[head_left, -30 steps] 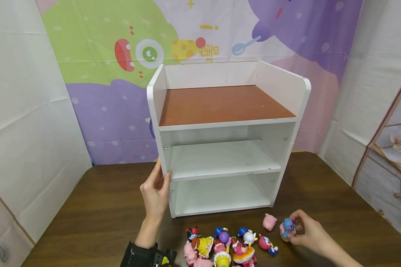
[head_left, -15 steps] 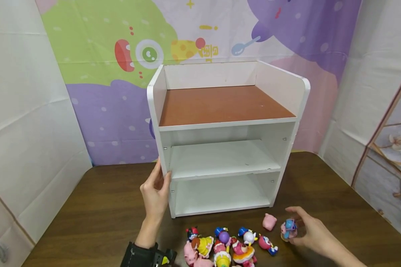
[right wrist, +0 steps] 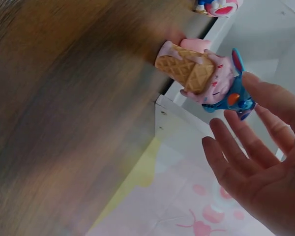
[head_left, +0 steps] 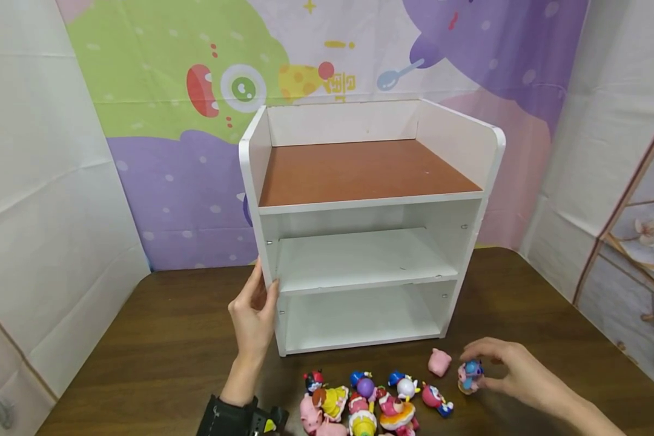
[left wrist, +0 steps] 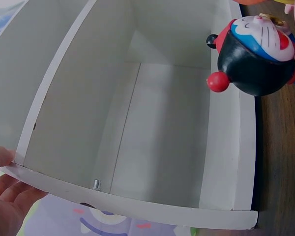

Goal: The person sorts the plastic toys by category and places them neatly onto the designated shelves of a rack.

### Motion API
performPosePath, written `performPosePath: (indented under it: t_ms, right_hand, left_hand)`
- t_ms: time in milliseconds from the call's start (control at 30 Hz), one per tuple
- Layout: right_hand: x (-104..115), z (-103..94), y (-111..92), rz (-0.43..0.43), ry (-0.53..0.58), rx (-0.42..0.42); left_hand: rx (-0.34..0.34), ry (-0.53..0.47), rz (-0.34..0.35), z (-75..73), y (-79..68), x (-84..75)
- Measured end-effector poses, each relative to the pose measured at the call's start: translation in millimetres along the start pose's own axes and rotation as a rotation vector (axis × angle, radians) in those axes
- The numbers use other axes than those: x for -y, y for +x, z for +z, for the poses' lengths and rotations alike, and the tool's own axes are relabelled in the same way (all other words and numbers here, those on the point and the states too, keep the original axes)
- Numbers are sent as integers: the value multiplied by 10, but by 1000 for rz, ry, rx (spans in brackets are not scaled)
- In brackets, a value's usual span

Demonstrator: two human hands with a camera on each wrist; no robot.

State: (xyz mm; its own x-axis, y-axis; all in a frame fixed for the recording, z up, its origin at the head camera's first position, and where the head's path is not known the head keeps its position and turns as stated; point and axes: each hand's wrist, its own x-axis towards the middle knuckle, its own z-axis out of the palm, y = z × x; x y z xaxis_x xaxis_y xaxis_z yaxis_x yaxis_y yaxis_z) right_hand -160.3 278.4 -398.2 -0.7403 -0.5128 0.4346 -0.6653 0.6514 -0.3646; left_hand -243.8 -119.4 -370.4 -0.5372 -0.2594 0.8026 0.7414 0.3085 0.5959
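My left hand (head_left: 253, 321) grips the left side panel of a white shelf unit (head_left: 368, 200), thumb on the front edge and fingers behind it. By the unit's right front corner stands a blue figurine on a pink ice-cream cone (head_left: 470, 376), upright on the table. Around it, my right hand (head_left: 518, 374) is spread loosely, with the thumb close to the figurine's upper part. The right wrist view shows the waffle cone (right wrist: 187, 66) and the other fingers apart from it. A pink pig figurine (head_left: 439, 363) sits just left of the cone figurine.
Several toy figurines lie bunched at the table's front, among them one in a yellow dress (head_left: 335, 402) and a red-and-blue one (head_left: 437, 400). A figurine with a black hood (left wrist: 258, 64) lies near the unit's base. A printed cloth (head_left: 180, 200) hangs behind.
My right hand has let go of the cone figurine, opened its fingers and shifted slightly; the figurine stands turned a little. My left hand stays on the shelf unit.
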Motion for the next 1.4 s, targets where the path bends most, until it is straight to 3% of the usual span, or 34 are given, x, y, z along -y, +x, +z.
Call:
performPosePath:
  t_ms: [367, 667, 833, 1100, 1400]
  right_hand:
    - [-32, 36, -10, -6, -2, 28]
    - [-3, 46, -23, 37, -31, -9]
    - [86, 6, 20, 35, -62, -74]
    - [338, -237, 203, 2, -141, -157]
    - [675, -651, 543, -29, -217, -161]
  left_hand:
    - [-4, -7, -2, 9, -14, 6]
    - [-5, -10, 4, 5, -12, 9]
    - [-4, 0, 24, -2, -13, -3]
    - [2, -6, 11, 0, 2, 9]
    - [-3, 0, 13, 0, 6, -6]
